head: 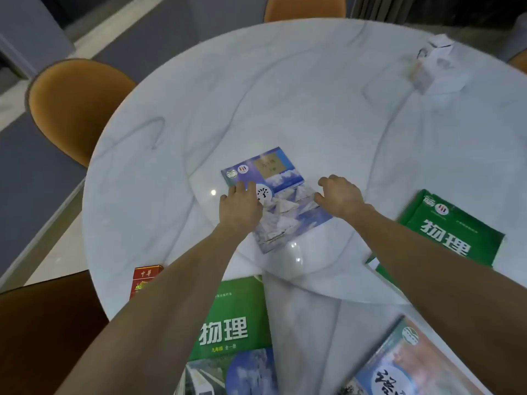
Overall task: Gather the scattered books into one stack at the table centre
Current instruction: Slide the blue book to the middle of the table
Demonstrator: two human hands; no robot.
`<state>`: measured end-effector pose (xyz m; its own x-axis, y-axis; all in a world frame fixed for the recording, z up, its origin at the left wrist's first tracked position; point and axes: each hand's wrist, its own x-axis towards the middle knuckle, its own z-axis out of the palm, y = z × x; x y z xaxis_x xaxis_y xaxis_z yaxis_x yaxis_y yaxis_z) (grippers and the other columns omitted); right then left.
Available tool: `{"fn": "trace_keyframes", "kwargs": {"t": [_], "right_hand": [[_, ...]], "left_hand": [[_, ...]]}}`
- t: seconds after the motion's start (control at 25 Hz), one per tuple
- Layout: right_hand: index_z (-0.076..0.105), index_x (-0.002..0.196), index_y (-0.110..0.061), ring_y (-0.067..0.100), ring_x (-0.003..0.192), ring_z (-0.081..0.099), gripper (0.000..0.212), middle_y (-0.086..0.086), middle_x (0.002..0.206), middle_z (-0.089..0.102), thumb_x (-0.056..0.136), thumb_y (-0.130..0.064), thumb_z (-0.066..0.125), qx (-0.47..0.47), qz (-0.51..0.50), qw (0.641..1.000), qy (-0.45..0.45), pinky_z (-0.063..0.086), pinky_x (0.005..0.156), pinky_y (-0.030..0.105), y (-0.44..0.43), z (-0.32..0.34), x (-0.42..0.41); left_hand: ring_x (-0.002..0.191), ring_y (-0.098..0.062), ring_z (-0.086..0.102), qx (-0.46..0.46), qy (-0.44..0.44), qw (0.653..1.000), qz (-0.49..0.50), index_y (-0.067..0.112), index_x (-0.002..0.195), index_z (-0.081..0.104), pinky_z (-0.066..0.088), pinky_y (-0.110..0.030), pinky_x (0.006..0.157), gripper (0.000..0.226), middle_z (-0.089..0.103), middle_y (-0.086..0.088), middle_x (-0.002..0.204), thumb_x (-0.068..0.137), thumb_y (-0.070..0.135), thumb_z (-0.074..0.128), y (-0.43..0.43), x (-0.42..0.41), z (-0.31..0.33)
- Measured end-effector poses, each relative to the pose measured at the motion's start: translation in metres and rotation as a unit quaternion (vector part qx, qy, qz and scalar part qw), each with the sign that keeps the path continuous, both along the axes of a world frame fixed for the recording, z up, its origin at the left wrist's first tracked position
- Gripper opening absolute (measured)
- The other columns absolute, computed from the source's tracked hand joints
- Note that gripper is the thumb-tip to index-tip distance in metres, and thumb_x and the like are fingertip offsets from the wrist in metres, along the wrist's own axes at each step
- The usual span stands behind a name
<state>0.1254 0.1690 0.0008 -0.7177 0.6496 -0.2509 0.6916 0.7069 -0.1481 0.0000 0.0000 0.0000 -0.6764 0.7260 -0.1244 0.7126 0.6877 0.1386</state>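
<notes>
A blue book (281, 183) with a snowy mountain cover lies flat near the middle of the round white marble table (285, 95). My left hand (241, 206) rests palm down on the book's left side with the fingers spread. My right hand (340, 196) touches its right edge with curled fingers. A green physics book (233, 323) lies near me under my left forearm. Another green physics book (453, 232) sits at the right, partly hidden by my right arm. A book with an orange and blue cover (399, 363) lies at the lower right.
A red cigarette pack (144, 280) sits at the table's near left edge. A white tissue box (436, 67) stands at the far right. Orange chairs (77, 106) ring the table at the left and at the far side (305, 7).
</notes>
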Motion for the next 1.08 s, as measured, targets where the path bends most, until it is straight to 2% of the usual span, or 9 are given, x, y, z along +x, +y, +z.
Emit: {"fn": "trace_keyframes", "kwargs": {"t": [0.16, 0.4, 0.48, 0.56, 0.68, 0.76, 0.88, 0.96, 1.08], "right_hand": [[0.05, 0.121, -0.001, 0.034, 0.113, 0.051, 0.041, 0.02, 0.122, 0.053, 0.094, -0.032, 0.045, -0.061, -0.028, 0.998, 0.001, 0.045, 0.094, 0.042, 0.004, -0.018, -0.02], [0.056, 0.113, 0.002, 0.035, 0.108, 0.056, 0.04, 0.021, 0.117, 0.059, 0.089, -0.029, 0.056, -0.118, -0.096, 0.987, 0.053, 0.047, 0.088, 0.036, 0.013, -0.033, -0.043], [0.059, 0.102, -0.001, 0.032, 0.094, 0.058, 0.033, 0.018, 0.103, 0.06, 0.087, -0.031, 0.061, -0.14, -0.116, 0.982, 0.053, 0.049, 0.071, 0.029, 0.017, -0.034, -0.05], [0.052, 0.084, -0.008, 0.025, 0.079, 0.052, 0.027, 0.01, 0.085, 0.054, 0.083, -0.031, 0.066, -0.171, -0.152, 0.972, 0.059, 0.034, 0.048, 0.02, 0.02, -0.037, -0.056], [0.048, 0.073, -0.01, 0.022, 0.078, 0.052, 0.033, 0.007, 0.079, 0.053, 0.078, -0.031, 0.072, -0.219, -0.209, 0.949, 0.084, 0.029, 0.044, 0.019, 0.026, -0.04, -0.06], [0.044, 0.065, -0.011, 0.021, 0.081, 0.051, 0.037, 0.009, 0.087, 0.053, 0.078, -0.03, 0.073, -0.231, -0.221, 0.944, 0.081, 0.033, 0.047, 0.02, 0.028, -0.04, -0.061], [0.042, 0.064, -0.013, 0.022, 0.082, 0.051, 0.038, 0.009, 0.088, 0.053, 0.076, -0.027, 0.075, -0.226, -0.215, 0.948, 0.064, 0.042, 0.062, 0.026, 0.025, -0.04, -0.063], [0.039, 0.059, -0.015, 0.023, 0.079, 0.051, 0.042, 0.006, 0.076, 0.052, 0.075, -0.026, 0.076, -0.22, -0.209, 0.95, 0.068, 0.039, 0.053, 0.024, 0.025, -0.04, -0.061], [0.039, 0.057, -0.014, 0.022, 0.075, 0.05, 0.042, 0.001, 0.062, 0.043, 0.076, -0.025, 0.075, -0.25, -0.235, 0.935, 0.086, 0.038, 0.056, 0.027, 0.029, -0.039, -0.051]], "left_hand": [[0.113, -0.035, 0.046, 0.062, -0.079, 0.991, 0.091, 0.004, 0.125, 0.039, 0.045, -0.043, 0.084, 0.039, 0.046, -0.021, 0.126, 0.089, 0.015, 0.05, 0.001, -0.009, -0.023], [0.116, -0.039, 0.045, 0.186, -0.207, 0.931, 0.235, 0.002, 0.131, 0.036, 0.042, -0.041, 0.095, 0.048, 0.041, -0.024, 0.13, 0.087, 0.008, 0.054, 0.019, -0.015, -0.037], [0.114, -0.04, 0.048, 0.224, -0.241, 0.899, 0.29, 0.003, 0.132, 0.037, 0.043, -0.044, 0.095, 0.05, 0.043, -0.024, 0.129, 0.086, 0.008, 0.055, 0.023, -0.019, -0.037], [0.112, -0.042, 0.051, 0.25, -0.266, 0.862, 0.351, 0.002, 0.131, 0.037, 0.046, -0.046, 0.095, 0.049, 0.045, -0.025, 0.128, 0.085, 0.006, 0.054, 0.027, -0.025, -0.037], [0.111, -0.039, 0.056, 0.267, -0.312, 0.814, 0.412, 0.001, 0.129, 0.041, 0.051, -0.044, 0.091, 0.044, 0.052, -0.024, 0.127, 0.087, 0.004, 0.051, 0.026, -0.035, -0.039], [0.107, -0.038, 0.059, 0.281, -0.343, 0.791, 0.423, 0.001, 0.121, 0.05, 0.053, -0.042, 0.087, 0.033, 0.058, -0.022, 0.122, 0.088, 0.004, 0.05, 0.025, -0.04, -0.043], [0.095, -0.033, 0.061, 0.307, -0.375, 0.782, 0.392, 0.006, 0.116, 0.052, 0.054, -0.039, 0.078, 0.026, 0.061, -0.018, 0.111, 0.092, 0.005, 0.043, 0.025, -0.039, -0.046], [0.084, -0.025, 0.058, 0.352, -0.399, 0.761, 0.37, 0.012, 0.119, 0.049, 0.05, -0.031, 0.066, 0.027, 0.059, -0.011, 0.104, 0.094, 0.006, 0.038, 0.025, -0.035, -0.043], [0.088, -0.025, 0.062, 0.395, -0.401, 0.758, 0.33, 0.017, 0.121, 0.048, 0.052, -0.032, 0.068, 0.03, 0.064, -0.014, 0.108, 0.094, 0.007, 0.037, 0.025, -0.032, -0.04]]}}
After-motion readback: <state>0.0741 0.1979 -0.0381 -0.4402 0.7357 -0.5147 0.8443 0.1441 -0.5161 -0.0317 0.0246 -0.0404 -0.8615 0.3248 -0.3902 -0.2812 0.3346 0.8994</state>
